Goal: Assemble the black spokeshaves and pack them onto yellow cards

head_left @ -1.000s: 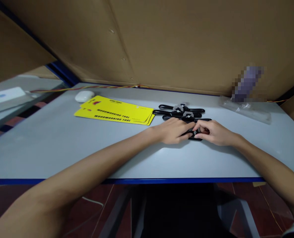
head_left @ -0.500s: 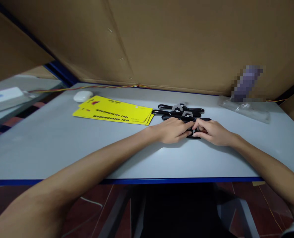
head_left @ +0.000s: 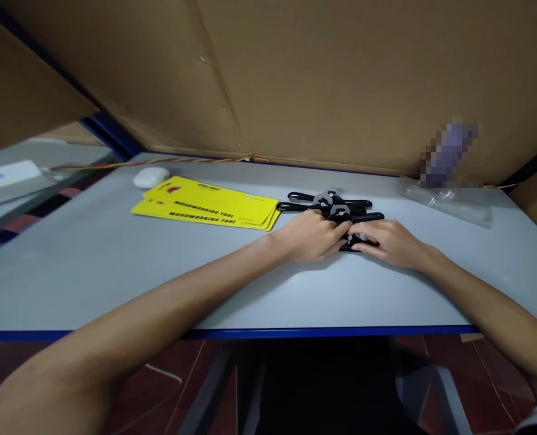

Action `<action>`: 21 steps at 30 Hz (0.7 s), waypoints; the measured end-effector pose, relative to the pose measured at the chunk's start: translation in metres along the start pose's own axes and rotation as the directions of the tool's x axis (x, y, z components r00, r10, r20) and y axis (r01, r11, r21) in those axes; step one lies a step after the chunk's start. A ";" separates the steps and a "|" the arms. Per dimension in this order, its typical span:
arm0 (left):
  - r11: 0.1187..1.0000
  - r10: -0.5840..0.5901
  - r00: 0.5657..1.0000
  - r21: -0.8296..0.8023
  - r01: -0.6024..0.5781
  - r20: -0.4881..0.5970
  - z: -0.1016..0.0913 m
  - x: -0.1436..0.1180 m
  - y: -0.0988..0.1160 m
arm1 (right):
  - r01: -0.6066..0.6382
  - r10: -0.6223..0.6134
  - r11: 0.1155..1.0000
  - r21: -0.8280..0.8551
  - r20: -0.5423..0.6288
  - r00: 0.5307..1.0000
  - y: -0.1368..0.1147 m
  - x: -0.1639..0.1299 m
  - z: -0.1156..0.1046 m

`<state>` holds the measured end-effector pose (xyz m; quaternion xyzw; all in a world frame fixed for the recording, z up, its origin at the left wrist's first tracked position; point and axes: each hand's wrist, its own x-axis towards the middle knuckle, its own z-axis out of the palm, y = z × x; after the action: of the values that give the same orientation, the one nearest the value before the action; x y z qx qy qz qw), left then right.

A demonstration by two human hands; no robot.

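Observation:
Both hands meet over a black two-handled tool [head_left: 350, 243] lying on the grey table [head_left: 114, 260]. My left hand [head_left: 311, 237] covers the tool's left handle and my right hand [head_left: 388, 241] covers its right, with the fingertips pinched at a small metal part in its middle. Most of this tool is hidden under the hands. Just behind it lie three more black tools [head_left: 329, 204] of the same kind, side by side, with silver metal centres.
Yellow printed cards [head_left: 207, 204] are stacked to the left, with a white oval object [head_left: 150, 176] behind them. A clear plastic bag [head_left: 447, 202] lies at the back right. Cardboard walls [head_left: 322, 78] close off the back; a red-yellow wire [head_left: 168, 160] runs along their base.
The hands have shifted slightly left and away from me with the tool; my right fingers have flattened over its middle. The other items have not moved.

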<state>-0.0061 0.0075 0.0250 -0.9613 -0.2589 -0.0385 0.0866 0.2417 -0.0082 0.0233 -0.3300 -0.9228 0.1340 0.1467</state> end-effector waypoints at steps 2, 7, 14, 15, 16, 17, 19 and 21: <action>1.000 0.007 1.000 0.027 -0.006 -0.029 -0.003 -0.002 -0.002 | -0.016 0.016 1.000 -0.001 -0.012 1.000 0.003 -0.002 -0.004; 0.996 -0.086 0.994 0.026 0.088 -0.066 -0.008 -0.005 -0.013 | -0.101 0.099 0.994 -0.039 -0.034 0.994 0.013 -0.006 -0.016; 0.997 -0.027 0.970 0.057 0.042 -0.243 -0.003 -0.006 -0.019 | -0.209 0.200 0.971 -0.121 -0.081 0.976 0.020 -0.004 -0.005; 0.999 0.008 0.964 0.046 0.005 -0.267 -0.005 -0.006 -0.016 | -0.233 0.221 0.963 -0.134 -0.099 0.970 0.019 -0.003 -0.003; 0.999 0.045 0.960 0.031 -0.038 -0.275 -0.008 -0.006 -0.011 | -0.253 0.238 0.956 -0.146 -0.115 0.964 0.018 -0.001 -0.001; 0.997 0.083 0.958 0.012 -0.083 -0.275 -0.012 -0.005 -0.006 | -0.269 0.251 0.950 -0.157 -0.124 0.960 0.017 0.000 0.000; 0.981 0.178 0.956 -0.031 -0.190 -0.235 -0.021 -0.003 0.007 | -0.285 0.266 0.943 -0.173 -0.128 0.956 0.015 0.001 0.000; 0.953 0.266 0.945 -0.097 -0.287 -0.190 -0.030 -0.001 0.022 | -0.290 0.271 0.940 -0.183 -0.119 0.955 0.013 0.002 0.000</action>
<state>0.0028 -0.0172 0.0511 -0.9845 -0.1098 -0.1258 0.0540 0.2478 0.0029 0.0191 -0.4769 -0.8673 0.0458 0.1349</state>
